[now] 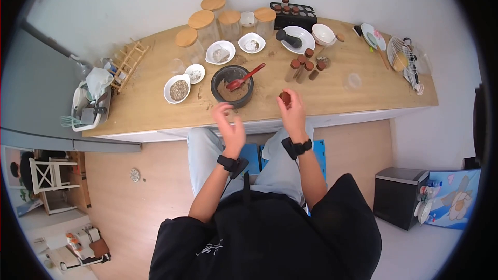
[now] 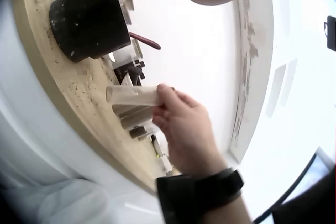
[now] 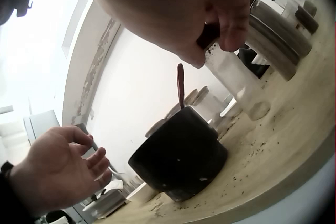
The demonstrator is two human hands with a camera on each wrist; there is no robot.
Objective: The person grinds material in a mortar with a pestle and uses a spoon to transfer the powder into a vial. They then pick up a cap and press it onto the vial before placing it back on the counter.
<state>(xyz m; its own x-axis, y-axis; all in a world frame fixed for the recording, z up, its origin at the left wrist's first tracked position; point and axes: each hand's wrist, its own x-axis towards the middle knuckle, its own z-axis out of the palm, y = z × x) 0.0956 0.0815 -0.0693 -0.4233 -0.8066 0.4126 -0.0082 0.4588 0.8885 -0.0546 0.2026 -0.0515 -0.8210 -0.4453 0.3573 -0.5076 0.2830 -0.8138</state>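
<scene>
My right hand (image 1: 294, 116) pinches the brown cap (image 1: 285, 97) of a clear glass tube (image 3: 236, 79). That tube looks nearly empty and stands upright at the counter's front, right of a dark mortar (image 1: 244, 102). Brown powder (image 1: 226, 93) lies inside the mortar, and a red spatula (image 1: 241, 81) leans across its rim. Just in front of the mortar hovers my left hand (image 1: 231, 134), its fingers loosely bent around nothing. Several brown-capped tubes (image 1: 303, 71) with dark contents are grouped behind my right hand.
White bowls with powders (image 1: 220, 53) and dried bits (image 1: 179, 89) sit left of and behind the mortar. Wooden-lidded jars (image 1: 204, 27), a black tube rack (image 1: 293, 19) and a white bowl holding a pestle (image 1: 291, 40) line the back. Spilled powder dots the wooden counter (image 1: 342, 93).
</scene>
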